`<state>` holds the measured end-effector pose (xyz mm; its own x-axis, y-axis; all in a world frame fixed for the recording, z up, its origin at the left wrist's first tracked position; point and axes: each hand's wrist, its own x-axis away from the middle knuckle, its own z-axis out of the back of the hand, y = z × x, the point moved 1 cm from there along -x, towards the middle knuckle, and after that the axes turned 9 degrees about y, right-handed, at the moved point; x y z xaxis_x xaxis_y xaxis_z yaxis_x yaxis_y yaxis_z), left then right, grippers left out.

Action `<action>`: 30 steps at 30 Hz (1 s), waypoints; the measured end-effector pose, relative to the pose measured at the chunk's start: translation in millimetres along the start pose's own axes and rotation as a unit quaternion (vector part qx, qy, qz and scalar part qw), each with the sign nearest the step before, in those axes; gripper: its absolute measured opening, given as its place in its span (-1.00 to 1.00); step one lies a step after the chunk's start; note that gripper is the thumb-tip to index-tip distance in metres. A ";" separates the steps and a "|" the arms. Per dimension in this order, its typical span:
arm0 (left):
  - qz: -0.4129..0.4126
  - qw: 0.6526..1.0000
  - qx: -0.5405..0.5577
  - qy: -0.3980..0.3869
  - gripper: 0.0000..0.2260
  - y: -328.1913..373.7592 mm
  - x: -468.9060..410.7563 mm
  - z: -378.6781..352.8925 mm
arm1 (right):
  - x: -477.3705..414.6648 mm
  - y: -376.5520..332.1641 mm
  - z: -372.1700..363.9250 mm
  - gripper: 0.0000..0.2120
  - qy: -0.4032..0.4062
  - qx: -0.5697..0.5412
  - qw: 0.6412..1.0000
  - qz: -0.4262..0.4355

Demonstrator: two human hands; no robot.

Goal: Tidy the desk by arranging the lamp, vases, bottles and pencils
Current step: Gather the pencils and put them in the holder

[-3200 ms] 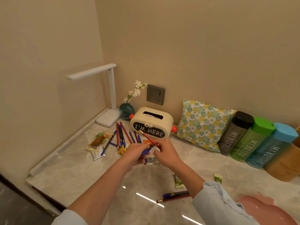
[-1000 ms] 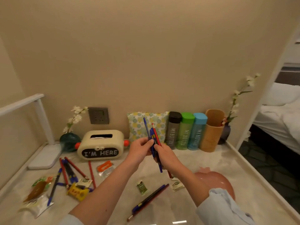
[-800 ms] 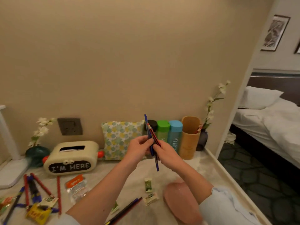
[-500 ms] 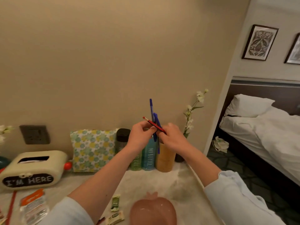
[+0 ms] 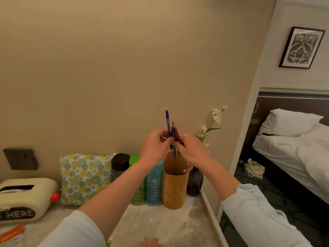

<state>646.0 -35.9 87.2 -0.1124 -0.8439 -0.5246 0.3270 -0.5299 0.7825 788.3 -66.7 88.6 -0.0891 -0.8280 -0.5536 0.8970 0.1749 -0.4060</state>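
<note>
Here, pencils [image 5: 168,124] between left hand [image 5: 154,147], right hand [image 5: 193,149]

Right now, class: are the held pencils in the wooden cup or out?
Out: left hand and right hand hold the pencils upright above the wooden cup, tips near its rim.

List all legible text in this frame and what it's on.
"MY BOTTLE": blue bottle.
"OTTLE", the rest hidden: green bottle.
"HERE", the start cut off by the frame edge: tissue box.
Orange packet: print too blurred to read.
</note>
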 end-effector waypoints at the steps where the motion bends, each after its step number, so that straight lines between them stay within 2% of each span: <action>1: 0.003 1.000 -0.014 -0.002 -0.90 -4.0 -1.8 -2.0 | -2.5 4.0 -5.1 -0.68 -0.008 -0.022 1.000 -0.017; 5: -0.020 0.990 -0.139 -0.019 -0.93 -23.3 0.3 -11.2 | -0.7 22.3 -30.0 -0.71 -0.073 -0.043 0.994 -0.070; 8: -0.092 0.969 -0.229 -0.002 -0.87 -39.3 8.7 -21.1 | 6.1 37.5 -44.6 -0.76 -0.105 -0.020 0.990 -0.094; 12: -0.111 0.951 -0.288 0.001 -0.85 -56.6 19.5 -30.2 | 15.5 47.8 -57.7 -0.85 -0.128 0.030 0.986 -0.104; 16: -0.102 0.947 -0.304 0.008 -0.78 -68.0 23.6 -31.9 | 17.7 50.4 -62.9 -0.79 -0.095 0.058 0.988 -0.106; 18: -0.108 0.947 -0.301 0.008 -0.77 -69.8 25.5 -29.2 | 18.2 48.8 -62.3 -0.87 -0.095 0.049 0.990 -0.094; 19: -0.108 0.949 -0.297 0.011 -0.76 -69.9 26.7 -26.8 | 18.8 46.8 -60.7 -0.83 -0.091 0.040 0.991 -0.091; 21: -0.097 0.953 -0.287 0.018 -0.74 -69.0 29.9 -19.4 | 22.6 43.5 -57.6 -0.63 -0.070 0.021 0.993 -0.089; 23: -0.091 0.958 -0.269 0.027 -0.72 -67.0 35.2 -9.7 | 28.8 34.2 -54.0 -0.55 -0.027 0.010 0.996 -0.085; 27: -0.086 0.969 -0.223 0.067 -0.77 -63.3 56.7 19.0 | 51.0 -1.4 -50.8 -0.56 0.090 -0.066 0.992 -0.064; 30: -0.072 0.971 -0.212 0.090 -0.77 -70.7 80.5 49.1 | 73.6 -39.4 -57.8 -0.67 0.119 -0.139 0.983 -0.015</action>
<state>567.7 -70.5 6.1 -0.0326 -0.7157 -0.6976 0.6809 -0.5268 0.5087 721.4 -103.8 21.8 -0.2429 -0.6925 -0.6793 0.7418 0.3185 -0.5901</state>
